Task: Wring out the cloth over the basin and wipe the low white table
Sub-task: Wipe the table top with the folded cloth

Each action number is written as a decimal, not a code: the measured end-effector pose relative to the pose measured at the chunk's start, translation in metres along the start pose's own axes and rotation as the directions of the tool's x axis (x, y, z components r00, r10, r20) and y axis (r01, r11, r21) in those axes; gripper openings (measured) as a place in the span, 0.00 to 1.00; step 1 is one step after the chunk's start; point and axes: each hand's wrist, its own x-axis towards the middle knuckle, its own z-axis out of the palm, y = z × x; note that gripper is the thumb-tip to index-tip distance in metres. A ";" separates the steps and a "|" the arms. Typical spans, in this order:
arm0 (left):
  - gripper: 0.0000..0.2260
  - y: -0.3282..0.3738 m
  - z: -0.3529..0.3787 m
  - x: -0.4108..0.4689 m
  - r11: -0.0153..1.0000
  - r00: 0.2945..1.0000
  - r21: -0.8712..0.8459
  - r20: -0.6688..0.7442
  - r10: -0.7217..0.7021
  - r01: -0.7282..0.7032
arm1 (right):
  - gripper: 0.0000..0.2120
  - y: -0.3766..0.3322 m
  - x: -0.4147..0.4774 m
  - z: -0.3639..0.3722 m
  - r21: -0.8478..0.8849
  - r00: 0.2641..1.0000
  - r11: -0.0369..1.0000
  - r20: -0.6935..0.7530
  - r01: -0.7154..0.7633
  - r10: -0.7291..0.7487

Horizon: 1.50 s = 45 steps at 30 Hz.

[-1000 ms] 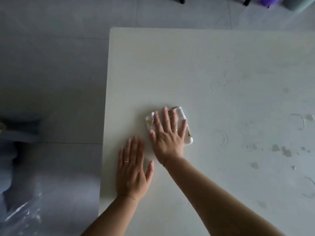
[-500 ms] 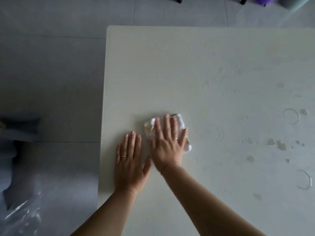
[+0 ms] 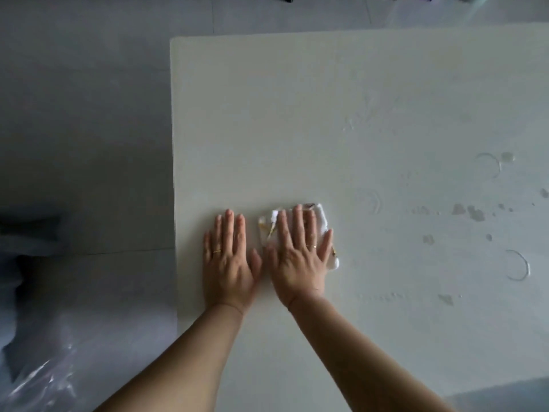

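Mid-wipe: flat right hand (image 3: 300, 260) pressing small white cloth (image 3: 320, 214) on low white table (image 3: 297, 114), left hand (image 3: 228, 263) flat beside; stains (image 3: 475, 212) at right unwiped.

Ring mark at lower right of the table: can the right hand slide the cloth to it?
Probably yes: only flat table and small spots lie between the cloth under the right hand and the ring mark.

A small white folded cloth with yellow-brown markings (image 3: 321, 217) lies flat on the low white rectangular counter (image 3: 297, 114), toward its left edge and near side. It is mostly covered by the right hand (image 3: 300, 260), whose straight fingers (image 3: 297, 224) press on it. Dull spots (image 3: 475, 212) and ring-shaped marks (image 3: 518, 264) dot the counter's right part.
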 end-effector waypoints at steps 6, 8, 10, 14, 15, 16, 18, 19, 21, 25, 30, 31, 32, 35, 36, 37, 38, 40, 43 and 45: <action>0.28 0.000 -0.001 -0.002 0.999 0.999 -0.045 -0.048 0.007 -0.009 | 0.26 0.047 -0.010 -0.012 -0.112 0.975 0.969 0.007 0.221 -0.222; 0.27 0.000 0.000 -0.003 0.999 0.999 -0.049 -0.050 0.008 -0.010 | 0.27 0.083 -0.001 -0.024 -0.115 0.999 0.993 0.013 0.040 -0.039; 0.27 0.001 0.001 -0.003 0.999 0.999 -0.040 -0.050 0.010 -0.012 | 0.27 0.097 0.000 -0.027 -0.104 0.991 0.986 0.021 -0.131 0.134; 0.28 0.001 0.003 -0.003 1.000 0.999 -0.021 -0.050 0.010 -0.011 | 0.29 0.055 -0.019 -0.011 -0.030 0.979 0.979 -0.024 -0.201 0.201; 0.28 0.001 0.003 -0.003 1.000 0.999 -0.017 -0.044 0.009 -0.010 | 0.29 0.041 -0.029 -0.005 -0.024 0.989 0.989 -0.020 -0.145 0.145; 0.28 0.002 0.003 -0.003 1.000 0.999 -0.013 -0.033 0.005 -0.005 | 0.29 0.030 -0.042 0.000 -0.031 0.998 0.997 -0.002 -0.064 0.064; 0.29 0.003 0.001 -0.004 1.000 1.000 0.008 0.004 -0.002 0.002 | 0.29 0.026 -0.063 0.005 -0.058 0.993 0.992 0.049 0.114 -0.111; 0.29 0.003 -0.001 -0.005 1.000 1.000 0.025 0.023 0.006 -0.006 | 0.29 0.035 -0.069 0.003 -0.075 0.982 0.980 0.049 0.187 -0.183; 0.29 0.001 -0.005 -0.009 0.997 0.999 0.064 0.020 0.050 -0.051 | 0.29 0.065 -0.071 -0.008 -0.105 0.978 0.972 0.023 0.209 -0.208; 0.27 -0.003 -0.007 -0.052 0.994 0.992 0.050 -0.076 0.097 -0.094 | 0.28 0.102 -0.073 -0.019 -0.103 0.994 0.992 0.068 -0.079 0.086; 0.26 0.007 0.009 -0.143 0.997 0.996 0.007 -0.025 0.083 -0.083 | 0.29 0.052 -0.104 0.002 -0.024 0.990 0.991 0.048 -0.134 0.135; 0.25 0.009 0.011 -0.154 0.998 0.998 0.010 -0.007 0.067 -0.067 | 0.30 0.044 -0.115 0.006 -0.031 0.995 0.997 0.056 -0.075 0.077; 0.25 0.009 0.013 -0.161 0.999 0.999 0.015 0.006 0.052 -0.052 | 0.30 0.040 -0.126 0.009 -0.036 0.998 0.999 0.068 -0.008 0.010; 0.25 0.009 0.014 -0.165 0.999 0.999 0.012 0.017 0.040 -0.040 | 0.29 0.056 -0.136 0.005 -0.087 0.973 0.970 0.067 0.228 -0.223; 0.26 0.009 0.014 -0.164 0.999 0.999 0.006 0.015 0.036 -0.036 | 0.29 0.069 -0.134 0.001 -0.108 0.960 0.955 0.065 0.277 -0.272; 0.26 0.009 0.014 -0.164 1.000 0.999 -0.001 0.014 0.029 -0.029 | 0.29 0.083 -0.131 -0.004 -0.126 0.957 0.949 0.066 0.288 -0.282; 0.26 0.009 0.015 -0.164 1.000 1.000 -0.004 0.014 0.024 -0.024 | 0.30 0.096 -0.128 -0.009 -0.137 0.967 0.958 0.076 0.252 -0.244; 0.26 0.009 0.017 -0.165 1.000 1.000 -0.001 0.011 0.022 -0.022 | 0.30 0.105 -0.127 -0.013 -0.137 0.993 0.987 0.093 0.080 -0.068; 0.26 0.008 0.018 -0.165 1.000 1.000 0.003 0.010 0.021 -0.021 | 0.31 0.073 -0.147 0.001 -0.043 0.992 0.992 0.052 -0.116 0.118; 0.26 0.007 0.018 -0.164 1.000 0.999 0.004 0.014 0.029 -0.029 | 0.31 0.045 -0.172 0.012 -0.005 0.997 0.999 0.063 -0.044 0.044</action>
